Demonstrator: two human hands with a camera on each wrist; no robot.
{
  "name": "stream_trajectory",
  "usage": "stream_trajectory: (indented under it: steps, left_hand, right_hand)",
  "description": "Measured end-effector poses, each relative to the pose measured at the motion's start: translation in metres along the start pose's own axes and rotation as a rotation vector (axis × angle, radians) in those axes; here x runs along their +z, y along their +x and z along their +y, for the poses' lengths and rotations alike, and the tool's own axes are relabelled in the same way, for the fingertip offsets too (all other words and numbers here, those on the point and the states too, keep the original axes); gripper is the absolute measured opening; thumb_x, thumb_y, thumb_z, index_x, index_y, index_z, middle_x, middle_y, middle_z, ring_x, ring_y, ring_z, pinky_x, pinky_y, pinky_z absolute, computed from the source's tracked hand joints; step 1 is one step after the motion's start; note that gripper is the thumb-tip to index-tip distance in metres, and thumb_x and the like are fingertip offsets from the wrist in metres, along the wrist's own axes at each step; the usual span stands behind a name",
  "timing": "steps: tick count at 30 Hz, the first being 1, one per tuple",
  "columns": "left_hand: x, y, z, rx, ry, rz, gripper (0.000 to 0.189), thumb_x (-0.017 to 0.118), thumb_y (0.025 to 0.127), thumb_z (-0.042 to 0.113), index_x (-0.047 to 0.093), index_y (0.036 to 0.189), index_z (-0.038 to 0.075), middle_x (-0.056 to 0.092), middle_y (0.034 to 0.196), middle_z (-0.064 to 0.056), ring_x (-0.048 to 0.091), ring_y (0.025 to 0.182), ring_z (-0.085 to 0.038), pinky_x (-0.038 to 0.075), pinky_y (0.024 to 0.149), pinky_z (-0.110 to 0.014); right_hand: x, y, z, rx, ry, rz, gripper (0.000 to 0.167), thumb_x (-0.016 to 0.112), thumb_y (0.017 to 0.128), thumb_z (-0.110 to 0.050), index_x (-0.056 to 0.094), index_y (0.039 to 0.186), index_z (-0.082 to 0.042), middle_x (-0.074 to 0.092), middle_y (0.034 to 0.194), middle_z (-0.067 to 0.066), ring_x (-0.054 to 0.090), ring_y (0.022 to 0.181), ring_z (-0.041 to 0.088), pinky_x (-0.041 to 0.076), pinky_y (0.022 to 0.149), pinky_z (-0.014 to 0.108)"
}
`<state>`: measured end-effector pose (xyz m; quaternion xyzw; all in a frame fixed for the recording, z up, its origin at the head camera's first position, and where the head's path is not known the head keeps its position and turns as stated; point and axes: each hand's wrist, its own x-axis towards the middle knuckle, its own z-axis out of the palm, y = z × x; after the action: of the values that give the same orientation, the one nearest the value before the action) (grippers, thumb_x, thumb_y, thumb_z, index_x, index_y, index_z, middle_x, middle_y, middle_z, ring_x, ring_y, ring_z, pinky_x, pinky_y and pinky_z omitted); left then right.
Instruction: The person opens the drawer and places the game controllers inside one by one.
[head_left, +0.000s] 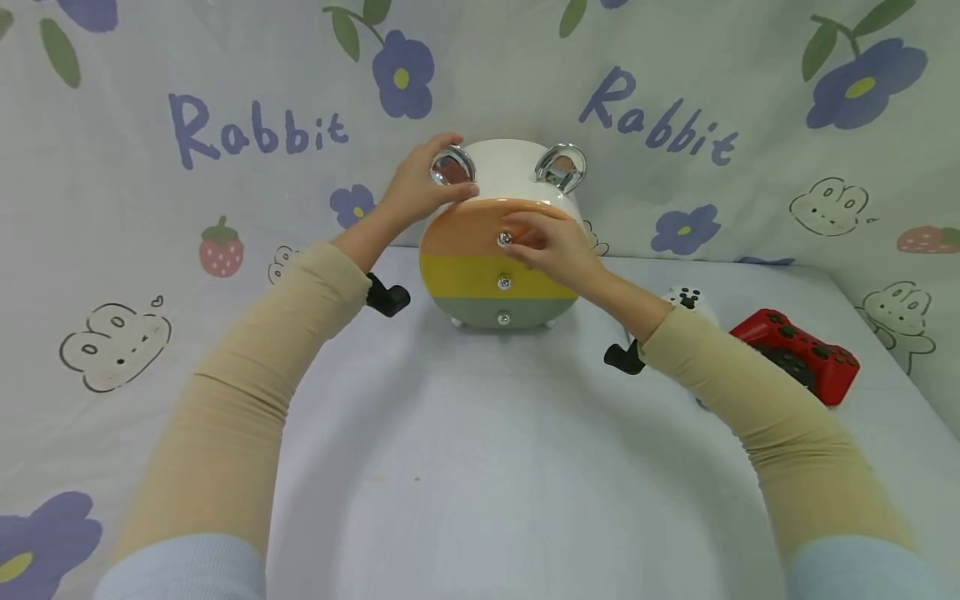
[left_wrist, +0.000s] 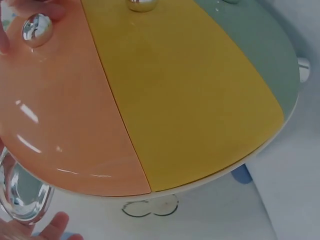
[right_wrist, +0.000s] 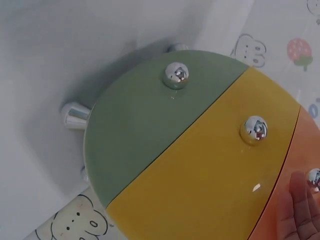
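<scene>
A small rounded drawer box [head_left: 501,171] has a white body, two chrome ear-shaped handles, and orange, yellow and green drawer fronts with silver knobs. My left hand [head_left: 422,185] holds the box by its left chrome ear, thumb below and fingers around the far side. In front of the orange top drawer [left_wrist: 65,115], my right hand [head_left: 557,246] has its thumb and forefinger spread around the top knob [head_left: 505,239]. The thumb is close beside that knob, while the forefinger stands apart above it. All three drawers look closed, the yellow drawer [right_wrist: 210,165] and green drawer [right_wrist: 145,120] included.
On the right side of the white table [head_left: 480,467] lies a red game controller [head_left: 832,367], partly behind my right sleeve. A white object with black paw marks [head_left: 684,296] sits near it, mostly hidden. A printed cloth backdrop [head_left: 262,67] hangs close behind the box.
</scene>
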<state>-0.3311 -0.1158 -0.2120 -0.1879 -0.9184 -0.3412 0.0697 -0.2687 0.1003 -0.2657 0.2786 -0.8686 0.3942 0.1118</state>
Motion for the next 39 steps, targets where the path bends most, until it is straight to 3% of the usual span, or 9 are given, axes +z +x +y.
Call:
stream_trajectory:
  steps: [11,20,26,33,39]
  left_hand:
    - [0.002,-0.003,0.001,0.038,-0.032,0.023,0.074,0.071,0.079,0.032,0.034,0.140,0.017,0.041,0.134,-0.009,0.038,0.122,-0.025,0.033,0.100,-0.041]
    - [0.002,-0.003,0.000,0.000,-0.037,0.015,0.073,0.070,0.080,0.034,0.032,0.141,0.020,0.044,0.126,-0.008,0.041,0.115,-0.021,0.035,0.098,-0.038]
    - [0.002,-0.002,-0.001,0.020,-0.048,0.019,0.073,0.071,0.079,0.033,0.033,0.140,0.019,0.048,0.118,-0.009,0.044,0.111,-0.020,0.037,0.096,-0.037]
    - [0.002,-0.002,-0.002,0.030,-0.039,0.017,0.072,0.070,0.080,0.034,0.034,0.139,0.018,0.053,0.110,-0.009,0.046,0.108,-0.019,0.037,0.095,-0.036]
    - [0.001,-0.002,-0.002,0.054,-0.028,0.010,0.071,0.070,0.080,0.033,0.034,0.139,0.016,0.054,0.110,-0.010,0.047,0.108,-0.020,0.037,0.096,-0.037]
  right_hand:
    - [0.014,0.006,0.003,0.005,0.038,0.008,0.031,0.068,0.083,-0.016,0.063,0.111,-0.006,0.068,0.084,0.010,0.062,0.059,0.019,0.050,0.060,0.022]
    - [0.018,0.011,0.004,0.083,0.116,-0.006,0.026,0.067,0.083,-0.016,0.065,0.107,-0.006,0.068,0.092,0.009,0.063,0.061,0.019,0.052,0.062,0.023]
    - [0.020,0.012,0.004,0.125,0.108,0.015,0.024,0.067,0.083,-0.017,0.066,0.105,-0.006,0.069,0.088,0.010,0.063,0.059,0.018,0.050,0.059,0.021]
    - [0.020,0.010,0.001,0.143,0.105,0.009,0.023,0.067,0.084,-0.017,0.066,0.105,-0.007,0.066,0.084,0.009,0.063,0.060,0.017,0.051,0.058,0.021]
    - [0.020,0.006,-0.001,0.106,0.102,0.016,0.021,0.067,0.083,-0.015,0.067,0.102,-0.005,0.066,0.079,0.010,0.063,0.059,0.019,0.050,0.057,0.020]
